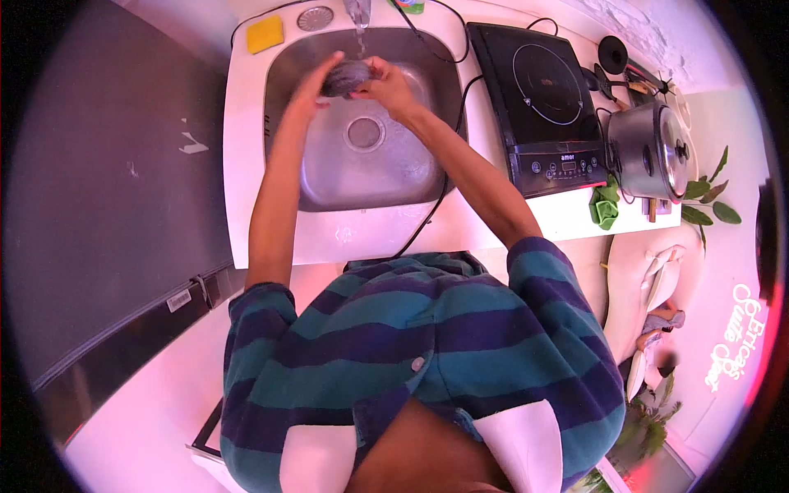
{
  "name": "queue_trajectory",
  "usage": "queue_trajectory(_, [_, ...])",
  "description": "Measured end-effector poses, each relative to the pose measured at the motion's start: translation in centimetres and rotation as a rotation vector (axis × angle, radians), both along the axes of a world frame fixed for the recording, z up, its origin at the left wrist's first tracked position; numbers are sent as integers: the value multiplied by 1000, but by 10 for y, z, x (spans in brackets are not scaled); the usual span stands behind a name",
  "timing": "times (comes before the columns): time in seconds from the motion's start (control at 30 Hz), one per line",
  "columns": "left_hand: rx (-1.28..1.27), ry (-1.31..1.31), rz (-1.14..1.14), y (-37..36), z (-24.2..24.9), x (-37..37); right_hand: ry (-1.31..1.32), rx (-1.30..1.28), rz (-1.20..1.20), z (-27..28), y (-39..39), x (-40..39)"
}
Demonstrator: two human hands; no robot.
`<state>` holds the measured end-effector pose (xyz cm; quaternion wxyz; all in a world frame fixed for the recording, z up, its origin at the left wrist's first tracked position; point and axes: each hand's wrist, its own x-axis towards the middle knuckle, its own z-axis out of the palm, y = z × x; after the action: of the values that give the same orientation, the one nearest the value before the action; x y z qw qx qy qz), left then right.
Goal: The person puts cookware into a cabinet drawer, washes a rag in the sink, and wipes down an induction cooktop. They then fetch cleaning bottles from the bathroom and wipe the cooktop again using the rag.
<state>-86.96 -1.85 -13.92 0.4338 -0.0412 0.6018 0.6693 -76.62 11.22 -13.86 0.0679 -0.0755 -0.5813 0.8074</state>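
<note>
Under the running tap (358, 10), both my hands are over the upper part of the steel sink (329, 177). Between them is a dark grey, rounded, streaky thing (345, 78) that looks like a scouring pad. My right hand (389, 86) grips its right side with bent fingers. On its left side, my left hand (311, 89) holds it, the fingers partly hidden from above. Water falls from the spout just above the grey thing. The round drain (364, 133) lies below my hands.
A yellow sponge (265, 34) sits at the counter's back left corner. To the right are a black induction cooktop (546, 86), a steel pot with a glass lid (649, 152) and a green cloth (604, 205). A black cable (440, 201) runs beside the sink. Farther right, another person (655, 357) is seated.
</note>
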Motion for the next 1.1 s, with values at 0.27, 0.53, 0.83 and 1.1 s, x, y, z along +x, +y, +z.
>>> queue_trajectory(0.27, [-193,670,-138,17,23,41,-336,-535,404,27,10,23])
queue_trajectory(0.53, [441,343,86,16,42,62,-469,-188,687,39,-1,0])
queue_trajectory(0.83, [343,111,275,2,32,48,-396,532,619,20,-24,-1])
queue_trajectory(1.1, [216,-65,471,-4,-12,74,-282,1237,105,-29,-59,35])
